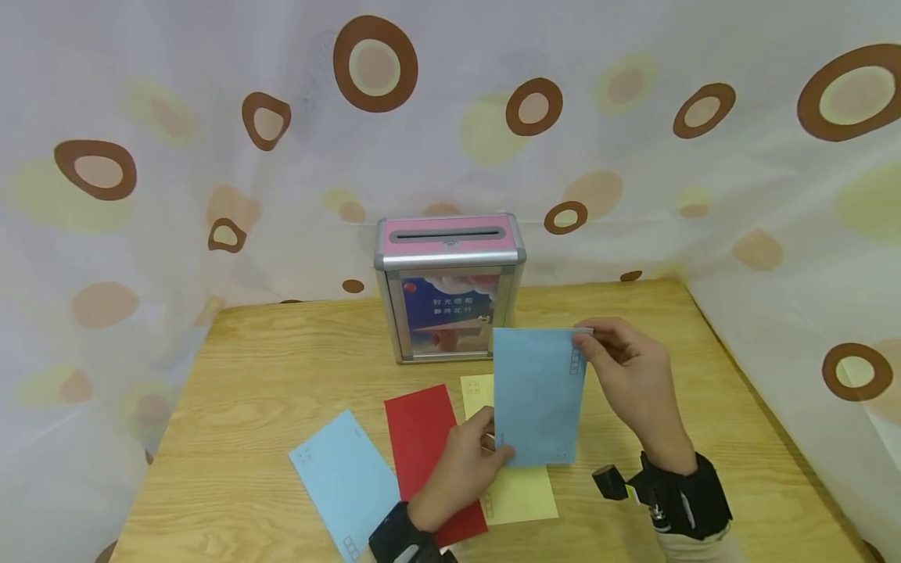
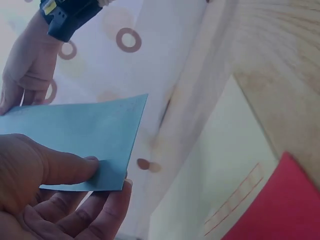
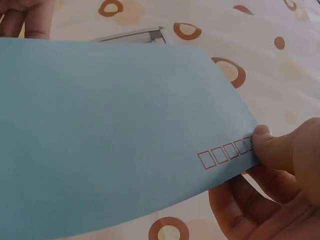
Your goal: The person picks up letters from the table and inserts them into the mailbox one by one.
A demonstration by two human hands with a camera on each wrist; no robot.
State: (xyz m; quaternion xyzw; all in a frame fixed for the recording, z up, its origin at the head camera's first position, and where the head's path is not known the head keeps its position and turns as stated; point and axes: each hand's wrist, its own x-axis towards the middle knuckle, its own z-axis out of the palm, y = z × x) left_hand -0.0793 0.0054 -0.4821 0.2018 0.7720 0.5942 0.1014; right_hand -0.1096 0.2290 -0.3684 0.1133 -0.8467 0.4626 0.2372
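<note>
A light blue envelope point(image 1: 538, 399) is held upright between both hands, in front of the box's lower right corner in the head view. My right hand point(image 1: 633, 379) pinches its upper right corner, thumb on the near face beside a row of small red squares. At the lower left corner my left hand point(image 1: 464, 461) pinches it, with the thumb point(image 2: 70, 167) on the face and fingers behind. Below lie a yellow envelope point(image 1: 521, 496), partly covered, a red envelope point(image 1: 422, 430) under the left hand, and a second blue envelope point(image 1: 345, 477) farther left.
A pink-topped box point(image 1: 450, 289) with a silver frame and a slot point(image 1: 447, 234) in its lid stands at the back of the wooden table point(image 1: 281, 367). Behind and beside the table hangs a white curtain point(image 1: 450, 172) with brown rings.
</note>
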